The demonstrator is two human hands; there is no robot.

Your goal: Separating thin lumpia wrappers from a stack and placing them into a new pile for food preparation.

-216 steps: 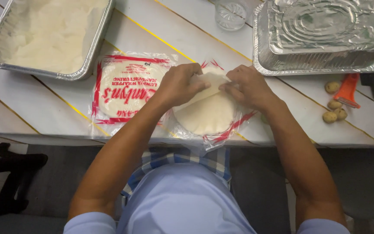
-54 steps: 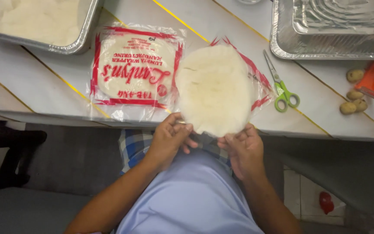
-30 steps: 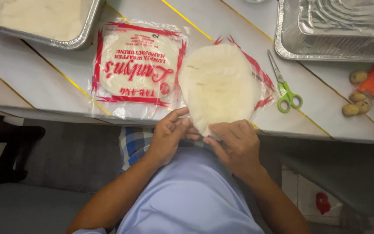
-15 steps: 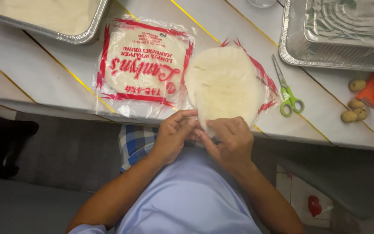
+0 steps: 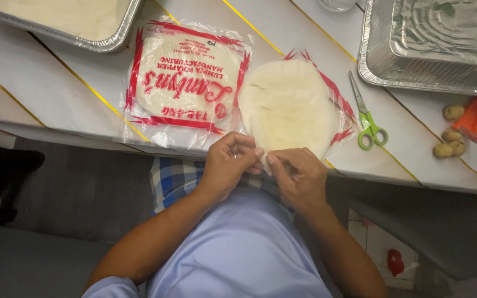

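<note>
Both hands, left (image 5: 228,165) and right (image 5: 299,175), pinched the near edge of the pale round wrapper stack (image 5: 287,107), lying flat on its opened red-trimmed plastic; a sealed red-and-clear wrapper packet (image 5: 186,83) lay just left on the white tabletop (image 5: 40,94).

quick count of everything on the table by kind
foil trays: 2
sealed wrapper packs: 1
open wrapper stacks, edge pinched by left hand and right hand: 1
scissors: 1
small potatoes: 3
orange peeler: 1
total: 9
</note>
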